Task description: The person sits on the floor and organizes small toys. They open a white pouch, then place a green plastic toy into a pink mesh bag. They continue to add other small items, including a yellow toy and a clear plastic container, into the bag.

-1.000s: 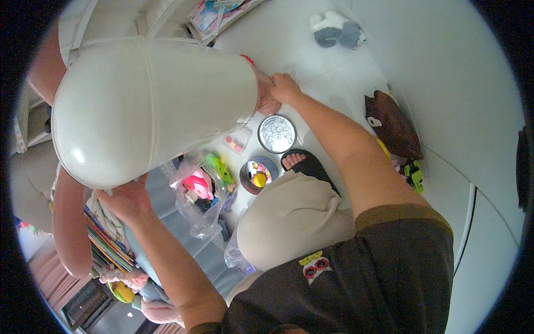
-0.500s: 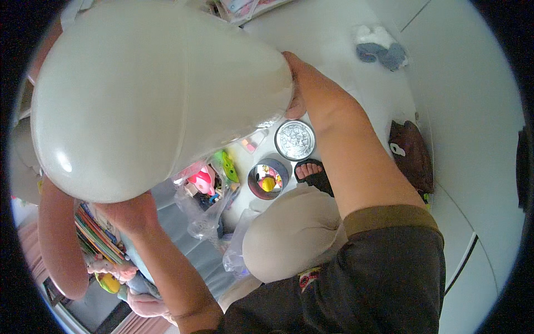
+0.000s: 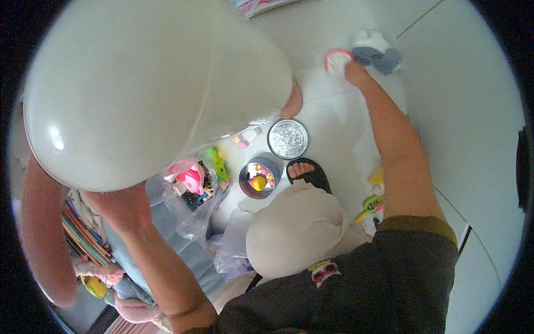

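A large white inflatable point(image 3: 150, 94) with a glossy, balloon-like skin fills the upper left. Long pinkish-brown pieces stick out from its lower left and its right end. My left hand point(image 3: 119, 206) supports it from below, its fingers partly hidden behind the skin. Far out to the right, my right hand point(image 3: 357, 72) is closed on the edge of a round white piece with a red rim point(image 3: 337, 62). That piece is blurred, and I cannot tell its kind. Just beyond it on the floor lies a grey and white fluffy thing point(image 3: 378, 54).
Near my sandalled foot point(image 3: 303, 168) stand an open round tin point(image 3: 245, 179) with small toys inside and a silver lid point(image 3: 287, 139). A clear bag of toys point(image 3: 189, 220) lies left of them. Yellow and green toys point(image 3: 371, 204) lie beneath my right arm. Coloured books point(image 3: 86, 234) and plush toys sit lower left.
My right hand has left the inflatable's right end and reached out to the far right, where the red-rimmed piece now shows in it. The left hand still supports the inflatable, which has shifted slightly left.
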### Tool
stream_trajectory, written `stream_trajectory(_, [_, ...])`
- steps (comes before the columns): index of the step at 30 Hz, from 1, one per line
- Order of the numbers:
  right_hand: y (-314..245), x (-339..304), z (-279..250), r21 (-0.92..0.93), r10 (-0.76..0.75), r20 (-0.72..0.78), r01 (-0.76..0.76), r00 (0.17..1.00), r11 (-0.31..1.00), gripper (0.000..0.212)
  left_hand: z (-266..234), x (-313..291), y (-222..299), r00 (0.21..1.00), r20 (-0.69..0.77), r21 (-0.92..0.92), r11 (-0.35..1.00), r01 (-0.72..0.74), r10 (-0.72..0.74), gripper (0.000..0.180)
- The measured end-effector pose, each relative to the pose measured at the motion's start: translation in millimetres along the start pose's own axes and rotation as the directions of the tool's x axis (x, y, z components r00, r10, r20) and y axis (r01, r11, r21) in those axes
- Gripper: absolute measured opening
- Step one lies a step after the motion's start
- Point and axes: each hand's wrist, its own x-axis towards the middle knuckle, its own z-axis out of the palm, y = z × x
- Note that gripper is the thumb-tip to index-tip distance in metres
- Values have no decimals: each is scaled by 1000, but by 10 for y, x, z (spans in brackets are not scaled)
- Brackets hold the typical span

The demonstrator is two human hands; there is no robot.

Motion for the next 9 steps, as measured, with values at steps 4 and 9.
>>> stream_trajectory(4, [163,-1441,218,305,-143,322,40,936,951,37,-8,55,-18,999,55,35,999,-3,1,57])
stream_trajectory(9, [-67,-1512,-492,360,147,195,-210,970,909,37,80,48,-29,998,46,42,998,38,-40,60])
